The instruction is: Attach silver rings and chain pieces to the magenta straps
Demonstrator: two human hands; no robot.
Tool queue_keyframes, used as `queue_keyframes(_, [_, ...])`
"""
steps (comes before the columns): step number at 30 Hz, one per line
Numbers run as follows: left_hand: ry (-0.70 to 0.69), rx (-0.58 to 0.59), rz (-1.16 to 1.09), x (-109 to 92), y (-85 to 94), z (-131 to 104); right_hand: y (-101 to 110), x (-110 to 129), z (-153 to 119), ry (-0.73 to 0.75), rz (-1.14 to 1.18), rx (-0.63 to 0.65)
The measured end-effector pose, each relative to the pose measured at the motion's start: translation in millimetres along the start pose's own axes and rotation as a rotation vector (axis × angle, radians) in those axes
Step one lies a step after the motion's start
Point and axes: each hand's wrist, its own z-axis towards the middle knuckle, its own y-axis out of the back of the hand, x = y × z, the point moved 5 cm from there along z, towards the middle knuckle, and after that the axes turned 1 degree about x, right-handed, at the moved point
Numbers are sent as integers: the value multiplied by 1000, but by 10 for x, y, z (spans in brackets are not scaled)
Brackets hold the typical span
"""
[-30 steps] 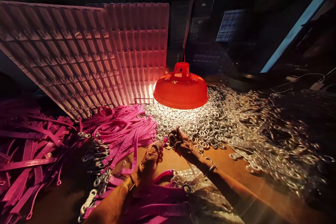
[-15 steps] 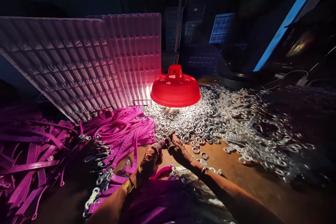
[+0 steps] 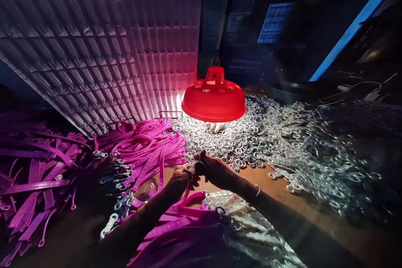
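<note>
In the middle, under the red lamp, my two hands meet with their fingertips together. My left hand (image 3: 182, 178) is closed on a pink strap (image 3: 188, 194), part of which shows just below the fingers. My right hand (image 3: 216, 171), its fingers pinched and dark in shadow, touches the left fingertips; what it grips is hidden. Dark coverings wrap some fingertips. Below the hands lie more pink straps (image 3: 176, 222) and a clear plastic bag (image 3: 251, 217). Just beyond is a heap of silver metal rings (image 3: 216, 146).
A red lamp (image 3: 213, 100) hangs low over the rings. Ribbed translucent panels (image 3: 163, 50) stand at back left. Pink straps (image 3: 147, 142) with metal ends are heaped on the left, more loose straps (image 3: 40, 176) further left. Linked metal pieces (image 3: 314, 150) spread right across the brown table (image 3: 276, 197).
The hands have drawn closer together, and the right hand has turned and shifted slightly left over the left fingertips. The view has tilted a little, and the arms are now in deeper shadow.
</note>
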Motion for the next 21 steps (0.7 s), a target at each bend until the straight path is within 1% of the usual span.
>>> queue_keyframes(2, [57, 65, 9, -171, -10, -105, 58, 167, -139, -11, -193, 76])
queue_keyframes(4, [100, 142, 48, -321, -30, -260, 77, 323, -346, -5, -357, 83])
queue_keyframes(6, [107, 219, 124, -397, -67, -432, 26, 451, -596, 16, -418, 74])
queue_keyframes(7, [100, 265, 156, -396, -98, -517, -24, 499, -725, 21, -415, 82])
queue_keyframes(9, [106, 362, 159, -301, -179, -678, -139, 570, -966, 17, -391, 100])
queue_keyframes(11, [159, 437, 68, -121, -264, -832, -236, 614, -1163, -7, -356, 107])
queue_keyframes(13, [244, 466, -59, 79, -326, -982, -321, 626, -1308, -50, -297, 138])
queue_keyframes(15, [271, 478, -129, 215, -359, -1118, -394, 612, -1409, -106, -200, 180])
queue_keyframes(16, [245, 473, -120, 248, -362, -1173, -422, 597, -1446, -135, -148, 190])
queue_keyframes(19, [94, 420, 21, 252, -337, -1272, -476, 541, -1507, -199, -4, 164])
queue_keyframes(21, [66, 384, 37, 255, -328, -1293, -526, 515, -1521, -206, 73, 187])
